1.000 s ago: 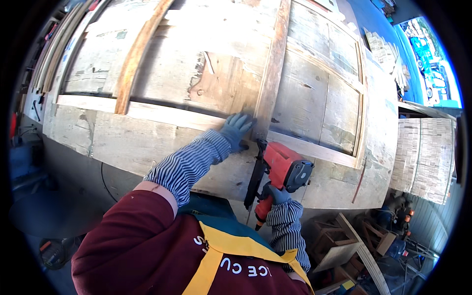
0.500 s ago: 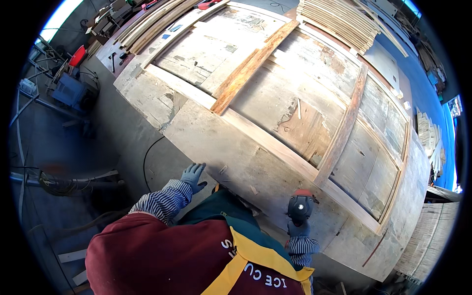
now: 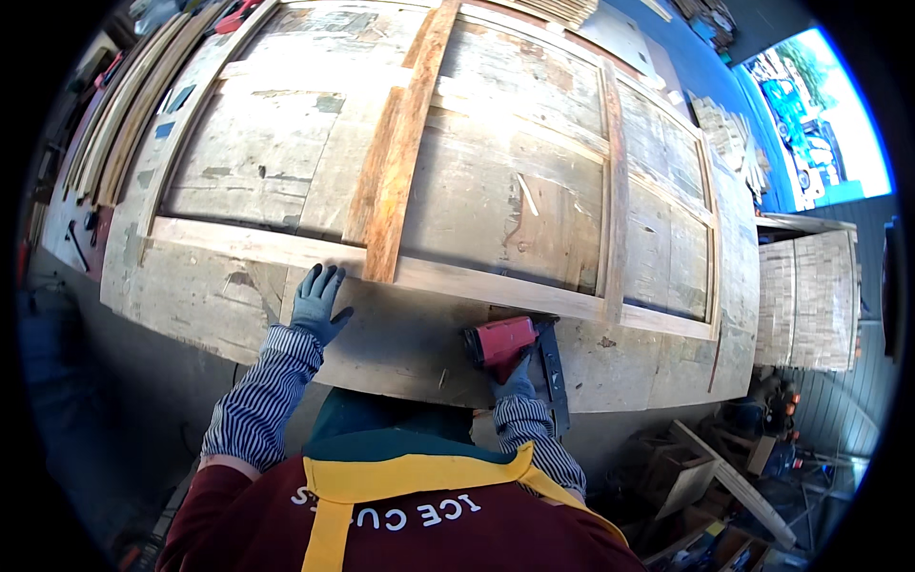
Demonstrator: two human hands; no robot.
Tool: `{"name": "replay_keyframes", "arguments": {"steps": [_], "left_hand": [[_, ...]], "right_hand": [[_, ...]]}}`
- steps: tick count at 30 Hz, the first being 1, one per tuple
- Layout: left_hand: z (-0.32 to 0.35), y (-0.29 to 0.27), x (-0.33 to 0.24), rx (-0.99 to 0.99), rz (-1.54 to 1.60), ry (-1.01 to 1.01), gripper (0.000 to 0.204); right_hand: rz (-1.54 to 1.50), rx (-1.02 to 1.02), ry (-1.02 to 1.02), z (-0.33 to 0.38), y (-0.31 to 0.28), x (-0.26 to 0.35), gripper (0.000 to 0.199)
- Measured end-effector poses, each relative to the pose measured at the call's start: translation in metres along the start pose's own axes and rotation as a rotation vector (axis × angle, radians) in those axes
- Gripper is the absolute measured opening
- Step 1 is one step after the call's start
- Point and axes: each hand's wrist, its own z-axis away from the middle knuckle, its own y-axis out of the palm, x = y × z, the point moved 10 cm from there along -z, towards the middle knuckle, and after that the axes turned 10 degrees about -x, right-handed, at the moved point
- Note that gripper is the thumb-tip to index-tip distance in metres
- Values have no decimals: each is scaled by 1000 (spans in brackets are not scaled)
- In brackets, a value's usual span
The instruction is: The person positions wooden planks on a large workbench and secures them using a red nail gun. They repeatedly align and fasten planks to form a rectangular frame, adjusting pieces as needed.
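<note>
1. pressing flat, the left hand (image 3: pixel 316 303) in a grey glove lies palm down on the wooden frame (image 3: pixel 286 246), fingers spread and released, forearm reaching up from the lower edge
2. right hand (image 3: pixel 515 379) has its fingers clenched round the red nail gun (image 3: pixel 502 341), wrist bent inward
3. nail gun sits against the frame's near rail on the counter (image 3: pixel 400 353), right of the left hand

Head-worn fisheye, looking steeply down and forward over the wooden workbench (image 3: pixel 238 315), close above its near edge; single view only.
</note>
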Motion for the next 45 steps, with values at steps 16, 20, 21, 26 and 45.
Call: {"name": "replay_keyframes", "arguments": {"steps": [16,20,21,26,45], "left_hand": [[-32,7,20,172,-68,71,92],[-55,9,4,212,-178,119,93],[-62,12,-3,224,-169,122,94],[-67,23,-3,150,-45,109,93],[-66,19,48,170,252,234,75]], "right_hand": [[205,-371,-87,40,-20,55,89],[-76,-327,-351,-5,-10,163,80],[-120,-323,-434,-24,1,186,78],[-135,-188,-422,-98,81,285,69],[-388,-141,-162,-102,140,370,67]]}}
